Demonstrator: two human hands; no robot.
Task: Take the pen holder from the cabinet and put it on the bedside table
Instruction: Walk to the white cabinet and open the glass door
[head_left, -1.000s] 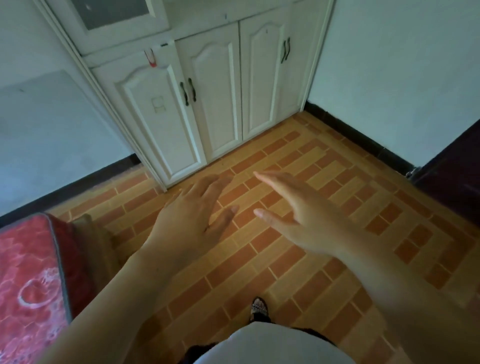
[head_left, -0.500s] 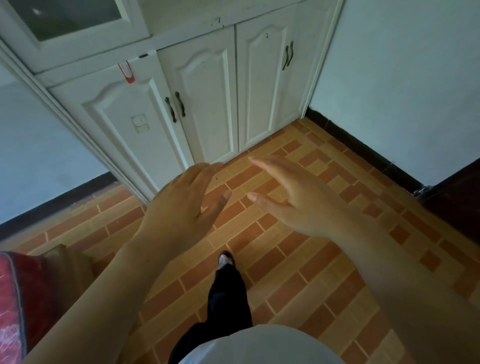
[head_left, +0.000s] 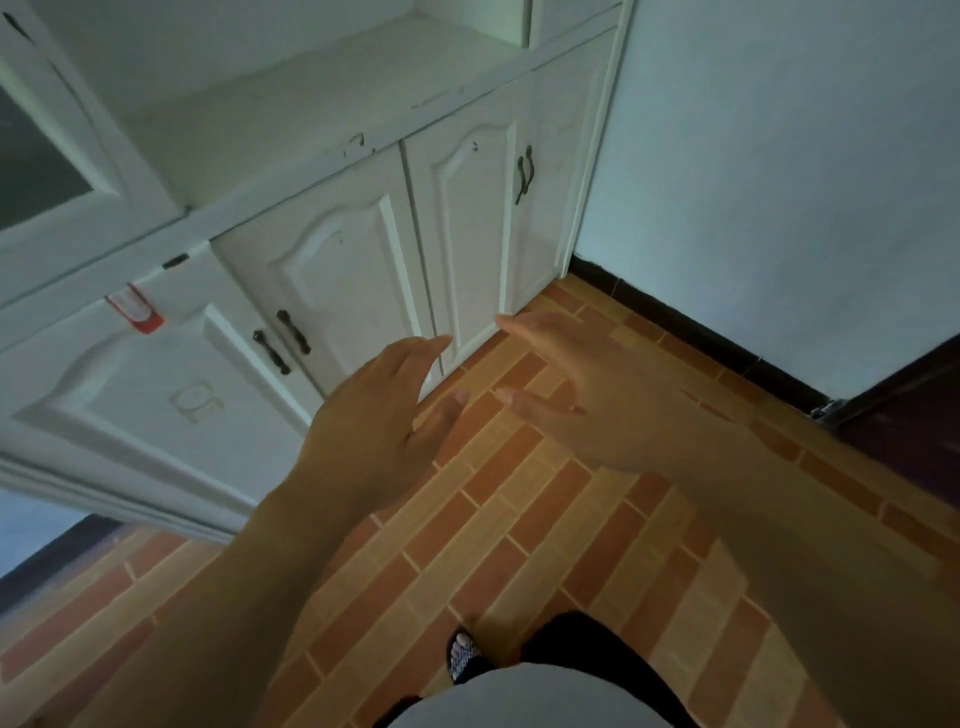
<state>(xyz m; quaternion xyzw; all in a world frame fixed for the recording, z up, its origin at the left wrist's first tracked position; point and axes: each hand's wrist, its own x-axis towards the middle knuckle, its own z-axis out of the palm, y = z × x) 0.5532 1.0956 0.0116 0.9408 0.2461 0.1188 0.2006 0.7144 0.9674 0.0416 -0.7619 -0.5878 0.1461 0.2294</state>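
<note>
- I am closer to the cabinet (head_left: 322, 270) than a second ago: its lower doors now fill the left and middle of the view, and the red bedding at the left edge has dropped out of frame.
- The camera has tipped up; the cabinet's open shelf ledge (head_left: 291, 109) now shows along the top, bare where I can see it.
- Left hand (head_left: 374, 421) is raised in front of me, fingers spread and empty, hovering near the pair of dark handles (head_left: 283, 340) on the lower doors, not touching.
- Right hand (head_left: 587, 395) is likewise open, palm inward, holding nothing, over the brick-pattern floor (head_left: 519, 519) by the cabinet's foot.
- Pen holder: not in view. All lower doors are shut, so I judge it sits behind one of them or higher up, out of frame.
- Bedside table: not in view either.
- Reading: approach nearly done, fetch not yet started. Next step likely calls for a door pull; which door I cannot tell.
</note>
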